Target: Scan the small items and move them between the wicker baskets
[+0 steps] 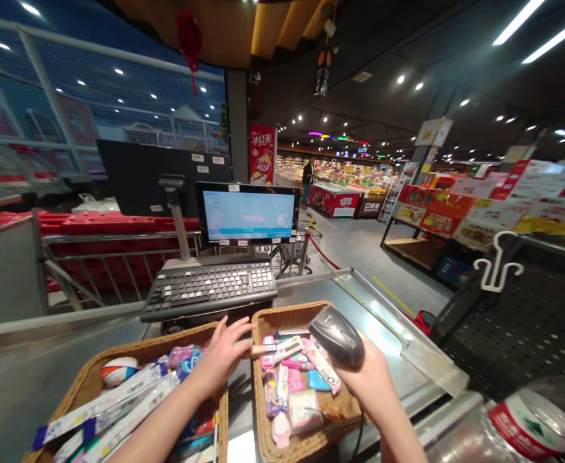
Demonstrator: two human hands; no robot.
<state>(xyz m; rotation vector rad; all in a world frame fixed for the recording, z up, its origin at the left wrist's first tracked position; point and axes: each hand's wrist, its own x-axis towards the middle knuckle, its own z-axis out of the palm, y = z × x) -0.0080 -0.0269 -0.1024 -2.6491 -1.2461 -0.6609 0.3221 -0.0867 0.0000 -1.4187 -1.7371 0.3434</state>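
Note:
My right hand (367, 373) is wrapped round a black handheld barcode scanner (338, 335), held above the right wicker basket (306, 450). My left hand (224, 354) is over the gap between the baskets, pinching a slim item with a tan handle (262, 350) between thumb and fingers. A white barcode label (288, 348) shows at its far end, beneath the scanner's nose. Inside the right basket lie several small packaged goods, among them a pink-and-white wrapper (325, 370) and a blue packet (317, 381). Long white boxes (103, 399) fill the left wicker basket (89, 360), partly hidden by my left forearm.
Behind the baskets stand a keyboard (215, 286) and a lit monitor (248, 215). A metal counter (383, 347) runs underneath. At right are a black perforated panel (528, 308) with a white hook (497, 263) and large clear bottles (533, 418). A person (307, 180) stands far off.

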